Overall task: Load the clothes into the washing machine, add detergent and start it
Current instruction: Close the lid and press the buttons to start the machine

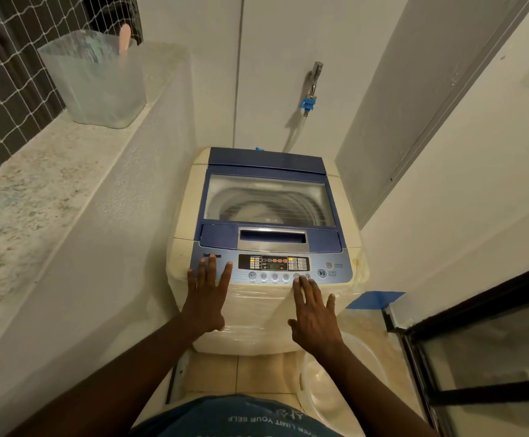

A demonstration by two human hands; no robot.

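Note:
A cream top-loading washing machine [257,316] with a blue lid stands in front of me. Its lid [269,200] is down and the drum shows through the clear window. The control panel [272,266] has lit red and yellow indicators. My left hand [208,294] is open, fingers spread, its tips over the left end of the panel. My right hand [313,313] is open too, fingertips touching the row of round buttons near the middle right. No clothes can be made out through the window.
A translucent plastic container [99,83] with a pink handle in it stands on the stone ledge [36,190] at left. A tap with a blue hose fitting [309,102] is on the back wall. A clear plastic tub [335,383] sits on the floor at right, beside a black-framed glass door [483,357].

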